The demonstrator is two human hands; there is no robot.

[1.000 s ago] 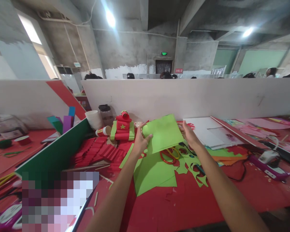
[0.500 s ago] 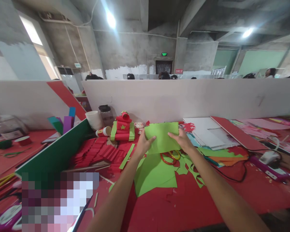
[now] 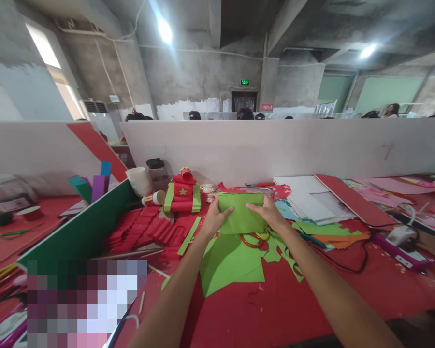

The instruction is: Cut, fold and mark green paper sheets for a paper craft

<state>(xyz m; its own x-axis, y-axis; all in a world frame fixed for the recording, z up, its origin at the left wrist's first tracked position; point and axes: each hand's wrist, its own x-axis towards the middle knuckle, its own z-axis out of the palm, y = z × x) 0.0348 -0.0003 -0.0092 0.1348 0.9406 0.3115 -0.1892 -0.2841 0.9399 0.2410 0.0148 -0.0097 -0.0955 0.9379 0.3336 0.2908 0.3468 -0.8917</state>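
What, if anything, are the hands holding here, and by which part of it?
A light-green rectangular sheet of paper, held by its two side edges: the left hand at one, the right hand at the other, thumbs on the near face.

From my head, the camera faces forward and down: left hand point(image 3: 214, 218) and right hand point(image 3: 271, 212) close, white partition point(image 3: 210, 150) beyond.
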